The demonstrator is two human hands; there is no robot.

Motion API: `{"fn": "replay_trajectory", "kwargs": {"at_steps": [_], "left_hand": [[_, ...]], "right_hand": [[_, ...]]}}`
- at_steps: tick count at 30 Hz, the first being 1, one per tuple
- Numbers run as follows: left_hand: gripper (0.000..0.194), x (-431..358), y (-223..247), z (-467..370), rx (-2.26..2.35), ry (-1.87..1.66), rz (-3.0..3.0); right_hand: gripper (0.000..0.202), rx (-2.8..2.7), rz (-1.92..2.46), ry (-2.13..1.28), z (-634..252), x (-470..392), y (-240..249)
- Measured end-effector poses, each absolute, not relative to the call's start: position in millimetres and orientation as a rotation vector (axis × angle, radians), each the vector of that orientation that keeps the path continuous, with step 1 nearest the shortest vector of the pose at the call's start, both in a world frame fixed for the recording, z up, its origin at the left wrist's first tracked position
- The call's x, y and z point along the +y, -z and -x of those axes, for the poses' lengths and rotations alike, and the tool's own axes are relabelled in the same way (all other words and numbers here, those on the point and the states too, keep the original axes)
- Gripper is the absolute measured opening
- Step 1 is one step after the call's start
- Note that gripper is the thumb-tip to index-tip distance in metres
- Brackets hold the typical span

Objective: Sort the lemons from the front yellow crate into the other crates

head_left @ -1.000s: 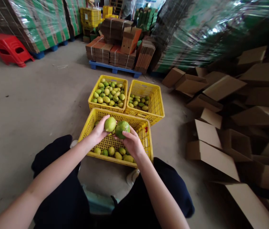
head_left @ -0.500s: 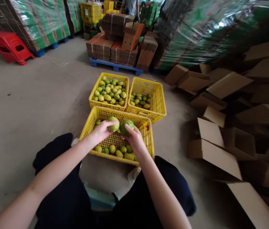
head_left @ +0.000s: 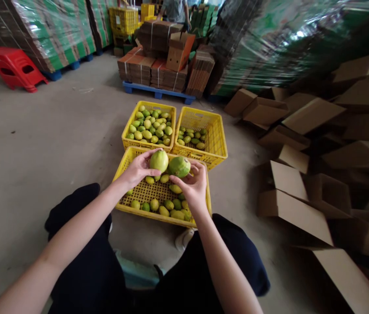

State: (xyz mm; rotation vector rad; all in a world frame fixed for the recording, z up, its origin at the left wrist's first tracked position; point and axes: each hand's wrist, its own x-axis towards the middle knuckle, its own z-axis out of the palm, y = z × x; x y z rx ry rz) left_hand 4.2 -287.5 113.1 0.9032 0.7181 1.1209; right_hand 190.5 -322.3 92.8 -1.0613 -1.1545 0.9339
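Note:
My left hand (head_left: 140, 169) grips a pale yellow-green lemon (head_left: 159, 161) between thumb and fingers, its tip pointing up. Close beside it, a greener lemon (head_left: 179, 166) with a brownish mark lies tilted in my right hand (head_left: 195, 183). Both are held above a yellow plastic crate (head_left: 122, 174) in front of my knees. Along the crate's near side lies a row of yellow and green lemons (head_left: 164, 210), with a few more partly hidden beneath my hands. Part of its perforated floor shows.
Beyond stand two more yellow crates, one heaped with lemons (head_left: 147, 124), the other (head_left: 218, 135) holding fewer. Open cardboard boxes (head_left: 289, 209) crowd the right. Flattened cartons sit on a blue pallet (head_left: 158, 93); a person (head_left: 175, 11) stands behind. A red stool (head_left: 16, 67) is far left.
Both lemons have come up slightly and turned in my fingers. The right hand has shifted rightward and opened its grip around the lemon, showing more of the fruit.

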Motion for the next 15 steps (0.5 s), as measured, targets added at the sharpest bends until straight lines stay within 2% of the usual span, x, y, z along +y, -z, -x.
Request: {"fn": "replay_trajectory", "kwargs": {"at_steps": [4, 8, 12, 15], "left_hand": [[0.051, -286.9, -112.2, -3.0, 0.648, -1.097, -0.756], [0.046, -291.1, -111.3, -4.9, 0.648, -1.025, -0.704], [0.055, -300.1, -105.7, -13.0, 0.662, -1.002, -0.647], [0.045, -305.1, -99.0, -20.9, 0.683, -1.067, -0.564]], "right_hand": [[0.047, -1.044, 1.036, -1.186, -193.7, -321.6, -94.3], [0.044, -1.013, 1.048, -1.342, -190.5, -325.0, -93.3], [0.052, -1.049, 1.189, -1.286, -182.8, -328.8, -88.0], [0.052, -1.008, 1.218, -1.245, -178.6, -329.4, -81.2]]}}
